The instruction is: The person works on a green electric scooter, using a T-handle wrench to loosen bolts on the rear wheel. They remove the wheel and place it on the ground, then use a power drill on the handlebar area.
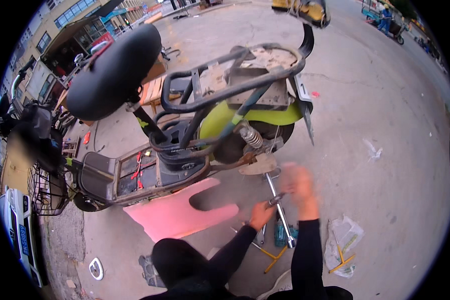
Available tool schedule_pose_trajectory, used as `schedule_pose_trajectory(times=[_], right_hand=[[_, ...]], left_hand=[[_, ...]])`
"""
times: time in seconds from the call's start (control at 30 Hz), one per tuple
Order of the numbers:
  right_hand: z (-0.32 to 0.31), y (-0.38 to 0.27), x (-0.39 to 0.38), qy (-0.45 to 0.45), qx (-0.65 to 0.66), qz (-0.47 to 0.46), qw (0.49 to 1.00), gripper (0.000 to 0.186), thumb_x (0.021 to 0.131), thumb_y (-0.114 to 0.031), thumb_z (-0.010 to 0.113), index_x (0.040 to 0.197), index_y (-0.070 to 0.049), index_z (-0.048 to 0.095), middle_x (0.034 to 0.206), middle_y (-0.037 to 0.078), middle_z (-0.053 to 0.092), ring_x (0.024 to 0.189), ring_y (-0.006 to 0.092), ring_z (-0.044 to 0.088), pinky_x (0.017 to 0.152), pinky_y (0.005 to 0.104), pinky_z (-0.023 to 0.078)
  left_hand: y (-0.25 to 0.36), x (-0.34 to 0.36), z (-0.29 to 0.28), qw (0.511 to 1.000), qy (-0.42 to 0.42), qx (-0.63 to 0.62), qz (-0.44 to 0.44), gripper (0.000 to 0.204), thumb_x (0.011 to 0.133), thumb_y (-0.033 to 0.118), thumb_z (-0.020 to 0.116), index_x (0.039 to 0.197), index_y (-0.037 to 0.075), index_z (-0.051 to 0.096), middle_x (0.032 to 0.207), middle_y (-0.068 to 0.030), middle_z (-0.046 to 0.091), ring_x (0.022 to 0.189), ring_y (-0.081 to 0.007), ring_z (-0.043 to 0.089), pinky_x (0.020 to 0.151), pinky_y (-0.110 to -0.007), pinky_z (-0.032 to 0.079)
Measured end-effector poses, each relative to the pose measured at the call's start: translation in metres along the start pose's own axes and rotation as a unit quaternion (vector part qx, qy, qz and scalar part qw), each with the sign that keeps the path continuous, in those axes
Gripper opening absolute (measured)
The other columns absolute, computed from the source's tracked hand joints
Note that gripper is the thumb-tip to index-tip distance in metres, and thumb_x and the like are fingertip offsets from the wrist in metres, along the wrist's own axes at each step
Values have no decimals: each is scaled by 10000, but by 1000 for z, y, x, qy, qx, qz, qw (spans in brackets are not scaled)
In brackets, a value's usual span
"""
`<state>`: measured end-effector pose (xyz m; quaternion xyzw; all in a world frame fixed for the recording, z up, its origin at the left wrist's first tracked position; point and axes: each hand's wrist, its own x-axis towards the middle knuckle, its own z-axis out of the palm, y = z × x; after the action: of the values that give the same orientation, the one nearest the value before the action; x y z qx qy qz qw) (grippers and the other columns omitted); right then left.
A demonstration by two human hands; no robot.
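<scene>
Concrete pavement [385, 190] is the broad surface under everything, its left edge broken and rough, with a white car [22, 220] standing beyond that edge. On the surface stands an electric scooter [185, 162], its black saddle tipped up, a dusty tubular rack above the lime-green rear fender, and a coil spring [252, 137] beside the rear wheel. A pink mat [170, 215] with a deep notch lies on the surface along the near edge of the scooter's footboard [112, 175]. Well to the right, a crumpled plastic bag [350, 231] lies on the same surface.

The silver cross wrench [281, 214] slants from the scooter's rear axle area down toward the person, its socket end lowest. The left hand [261, 215] is closed around the wrench's crossing arm, close to the middle. The right hand [299, 187] is motion-blurred just beside the wrench's upper half; whether it grips cannot be told.

Behind the wrench's lower end sits a teal tool [283, 235]. One yellow T-handle [274, 260] lies close by, another [342, 261] on the bag. Near the pavement's left edge is a white oval piece [101, 270]; red wires [137, 170] cross the footboard between its far and near edges
</scene>
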<state>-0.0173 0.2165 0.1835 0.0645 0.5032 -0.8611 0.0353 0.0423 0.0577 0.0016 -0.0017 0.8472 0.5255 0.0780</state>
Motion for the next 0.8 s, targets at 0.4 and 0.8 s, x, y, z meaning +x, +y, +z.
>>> schedule_pose_trajectory(times=[0.4,0.8], right_hand=[[72,130,-40,-321,-638,-138,686,388,813,-361,647,1058,-60,672,1111,191,654,1070,359,607,870,460,473],[-110,88,11,229,375,88,894,397,934,-507,576,875,-116,550,786,71,562,738,237,585,756,415,489]], left_hand=[[85,26,107,669,-224,-694,-144,404,1002,113,486,1403,91,436,1511,-49,391,1410,-192,328,1163,-393,269],[37,0,33,969,-138,-56,-197,249,866,78,564,1094,67,662,1073,-104,636,1031,-232,603,900,-355,497]])
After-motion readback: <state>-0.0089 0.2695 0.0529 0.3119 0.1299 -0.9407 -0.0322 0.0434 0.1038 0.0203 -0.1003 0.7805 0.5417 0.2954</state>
